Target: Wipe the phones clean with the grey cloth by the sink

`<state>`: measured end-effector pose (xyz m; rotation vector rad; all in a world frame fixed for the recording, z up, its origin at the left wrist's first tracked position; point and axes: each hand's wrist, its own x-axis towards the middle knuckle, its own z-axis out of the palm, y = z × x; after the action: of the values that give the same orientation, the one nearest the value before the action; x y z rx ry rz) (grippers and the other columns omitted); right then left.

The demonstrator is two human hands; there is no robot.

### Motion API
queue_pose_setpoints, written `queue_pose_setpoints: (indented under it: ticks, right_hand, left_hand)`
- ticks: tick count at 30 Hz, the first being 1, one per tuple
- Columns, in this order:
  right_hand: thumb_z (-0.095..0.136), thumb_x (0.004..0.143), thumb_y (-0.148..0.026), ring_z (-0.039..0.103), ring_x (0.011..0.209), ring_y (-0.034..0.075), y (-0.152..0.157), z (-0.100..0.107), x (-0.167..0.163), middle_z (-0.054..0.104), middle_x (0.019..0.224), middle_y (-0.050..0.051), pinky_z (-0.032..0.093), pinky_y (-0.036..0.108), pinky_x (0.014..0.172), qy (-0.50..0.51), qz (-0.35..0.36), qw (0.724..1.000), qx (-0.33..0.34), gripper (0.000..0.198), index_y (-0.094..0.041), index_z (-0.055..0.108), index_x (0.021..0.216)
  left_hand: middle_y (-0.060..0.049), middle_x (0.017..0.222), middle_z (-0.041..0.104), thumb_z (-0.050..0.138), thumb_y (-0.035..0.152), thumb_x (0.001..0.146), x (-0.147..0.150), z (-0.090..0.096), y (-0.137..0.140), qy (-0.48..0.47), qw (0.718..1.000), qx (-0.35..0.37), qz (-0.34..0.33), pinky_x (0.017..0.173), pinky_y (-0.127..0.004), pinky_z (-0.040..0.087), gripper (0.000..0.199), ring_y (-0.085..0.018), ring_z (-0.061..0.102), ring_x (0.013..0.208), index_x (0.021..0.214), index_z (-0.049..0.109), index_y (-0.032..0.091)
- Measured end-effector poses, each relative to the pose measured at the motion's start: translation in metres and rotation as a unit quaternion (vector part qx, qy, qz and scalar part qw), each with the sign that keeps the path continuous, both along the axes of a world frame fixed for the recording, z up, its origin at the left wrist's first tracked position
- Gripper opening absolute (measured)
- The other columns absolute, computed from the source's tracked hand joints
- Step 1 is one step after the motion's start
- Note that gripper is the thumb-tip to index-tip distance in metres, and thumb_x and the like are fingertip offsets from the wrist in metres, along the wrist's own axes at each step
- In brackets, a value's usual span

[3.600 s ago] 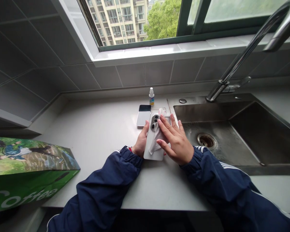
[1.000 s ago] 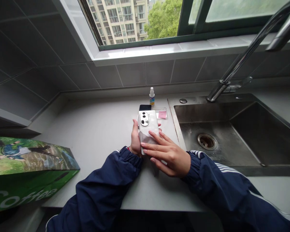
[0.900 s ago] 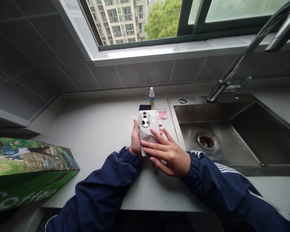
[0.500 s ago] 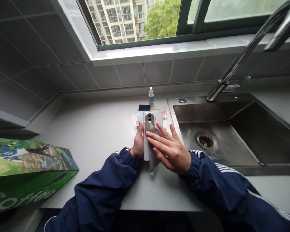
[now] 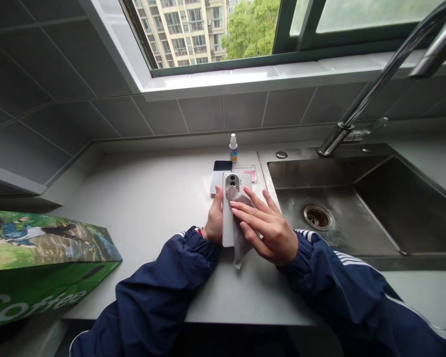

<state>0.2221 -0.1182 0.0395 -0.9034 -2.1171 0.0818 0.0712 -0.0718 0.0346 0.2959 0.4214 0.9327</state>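
A white smartphone (image 5: pixel 227 230) is in my left hand (image 5: pixel 213 220), tilted up with its back and round camera block towards me. My left thumb runs along its left edge; the other fingers are hidden behind it. With my right hand (image 5: pixel 269 230) I hold a thin grey cloth (image 5: pixel 241 248) against the phone's back, fingers long and laid over it. The cloth's top corner touches the camera block, and its lower end hangs past the phone. Behind lie a second phone-like device (image 5: pixel 220 173), dark at the top and pale below, and a clear phone case (image 5: pixel 253 171) with a pink patch.
A small white-capped spray bottle (image 5: pixel 233 148) stands behind the devices on the pale counter (image 5: pixel 144 198). To the right is a steel sink (image 5: pixel 319 173) with a tall tap (image 5: pixel 371 82). A green printed bag (image 5: pixel 59 277) juts in at left, below the window.
My right hand and the cloth have shifted slightly right. The phone has moved a little the same way in my left hand, and slightly more of its camera block shows.
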Motion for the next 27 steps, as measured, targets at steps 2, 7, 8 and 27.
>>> queue_pose_setpoints:
  ticks: [2, 7, 8, 27]
  right_hand:
    - [0.052, 0.093, -0.012, 0.036, 0.147, 0.030, 0.001, 0.000, 0.001, 0.063, 0.139, 0.006, 0.023, 0.061, 0.124, 0.002, -0.001, 1.000, 0.001, 0.042, -0.017, 0.062, 0.133]
    - [0.055, 0.091, -0.011, 0.040, 0.145, 0.031, 0.004, -0.004, 0.002, 0.066, 0.136, 0.006, 0.028, 0.060, 0.123, 0.012, -0.007, 1.000, 0.012, 0.039, -0.017, 0.066, 0.128]
    - [0.056, 0.090, -0.011, 0.041, 0.144, 0.031, 0.004, -0.005, 0.002, 0.067, 0.134, 0.006, 0.028, 0.060, 0.122, 0.018, -0.010, 1.000, 0.014, 0.038, -0.018, 0.067, 0.126]
    - [0.056, 0.091, -0.016, 0.041, 0.144, 0.031, 0.013, -0.013, 0.008, 0.061, 0.141, 0.007, 0.040, 0.056, 0.116, 0.038, -0.061, 0.997, -0.001, 0.044, -0.023, 0.064, 0.134]
  left_hand:
    - [-0.016, 0.121, 0.071, 0.034, 0.066, 0.098, 0.000, 0.001, 0.000, -0.002, 1.000, -0.002, -0.011, 0.115, -0.037, 0.037, 0.073, -0.027, 0.060, 0.126, 0.130, 0.064, 0.008]
    - [-0.017, 0.118, 0.072, 0.031, 0.070, 0.096, 0.001, 0.002, -0.002, -0.021, 0.998, 0.004, -0.055, 0.115, -0.037, 0.037, 0.077, -0.028, 0.061, 0.126, 0.121, 0.068, 0.008]
    - [-0.017, 0.118, 0.072, 0.031, 0.071, 0.096, 0.001, 0.003, -0.002, -0.026, 0.998, 0.006, -0.060, 0.115, -0.037, 0.037, 0.077, -0.028, 0.061, 0.125, 0.121, 0.068, 0.008]
    - [-0.014, 0.129, 0.068, 0.026, 0.069, 0.098, 0.003, 0.002, 0.000, -0.017, 0.996, 0.034, -0.075, 0.114, -0.038, 0.038, 0.077, -0.027, 0.058, 0.129, 0.143, 0.054, 0.013]
